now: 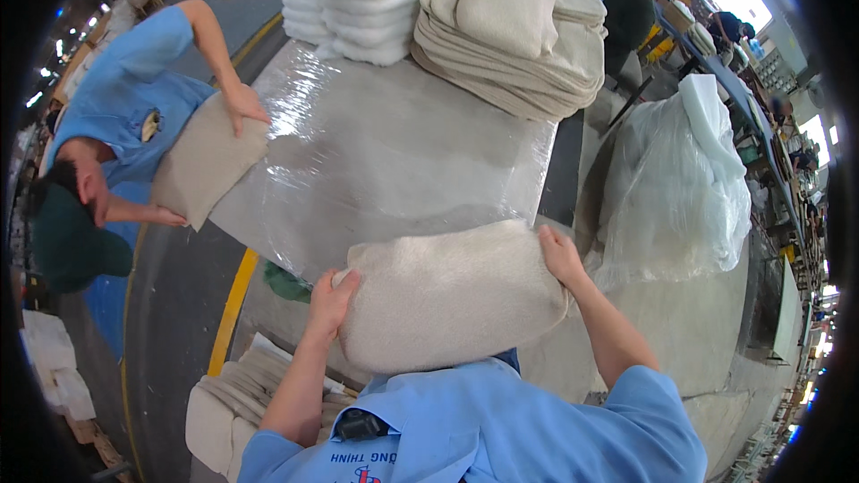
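Note:
I hold a beige woven cushion cover [447, 291] with rounded corners in front of my body, over the near edge of the table. My left hand [333, 306] is closed on its left side, the thumb up along the edge. At its upper right corner my right hand [559, 255] grips the other side. The cover hangs fairly flat between both hands, its near edge close to my blue shirt. Whether anything is inside it I cannot tell.
A plastic-wrapped table [385, 152] carries stacked beige covers [514, 45] and folded white padding [380, 0] at its far side. On the left a co-worker handles another beige piece [215, 156]. A plastic-wrapped bundle [676, 183] stands right; more beige pieces [233, 402] lie lower left.

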### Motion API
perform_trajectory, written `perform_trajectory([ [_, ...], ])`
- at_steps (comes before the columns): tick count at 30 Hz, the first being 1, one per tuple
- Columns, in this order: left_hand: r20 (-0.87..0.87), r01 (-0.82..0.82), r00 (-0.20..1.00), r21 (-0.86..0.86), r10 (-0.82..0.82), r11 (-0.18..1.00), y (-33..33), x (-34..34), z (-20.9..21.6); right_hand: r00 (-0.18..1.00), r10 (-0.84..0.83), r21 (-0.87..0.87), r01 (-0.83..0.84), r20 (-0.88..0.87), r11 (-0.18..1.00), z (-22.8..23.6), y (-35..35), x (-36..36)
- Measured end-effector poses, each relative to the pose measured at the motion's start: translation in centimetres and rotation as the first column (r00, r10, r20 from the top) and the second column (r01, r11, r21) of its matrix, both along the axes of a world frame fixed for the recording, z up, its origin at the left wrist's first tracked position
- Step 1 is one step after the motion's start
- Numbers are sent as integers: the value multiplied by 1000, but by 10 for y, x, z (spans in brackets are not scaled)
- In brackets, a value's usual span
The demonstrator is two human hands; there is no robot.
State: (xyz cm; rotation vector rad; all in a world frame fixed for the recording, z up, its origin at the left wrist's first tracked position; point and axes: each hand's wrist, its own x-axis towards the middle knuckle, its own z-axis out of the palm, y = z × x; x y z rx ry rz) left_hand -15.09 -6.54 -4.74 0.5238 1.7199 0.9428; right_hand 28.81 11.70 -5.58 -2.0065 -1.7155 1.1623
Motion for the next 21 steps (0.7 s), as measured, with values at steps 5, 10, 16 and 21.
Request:
perform_trajectory([
  [5, -156, 123, 982, 85, -108, 989, 11, -5, 4, 973, -127, 228, 171, -195, 959, 22, 8, -21],
  [10, -220, 365, 910, 28, -350, 931, 24, 12, -14, 980, 99, 333, -152, 171, 930, -10, -10, -14],
  [16, -542, 513, 650, -204, -533, 834, 65, 11, -17, 764, 467, 196, -592, 444, 782, 26, -6, -113],
  [21, -898, 496, 313, -124, -310, 859, 48, 53, -16, 546, 649, 239, -830, 530, 504, -3, -73, -146],
])
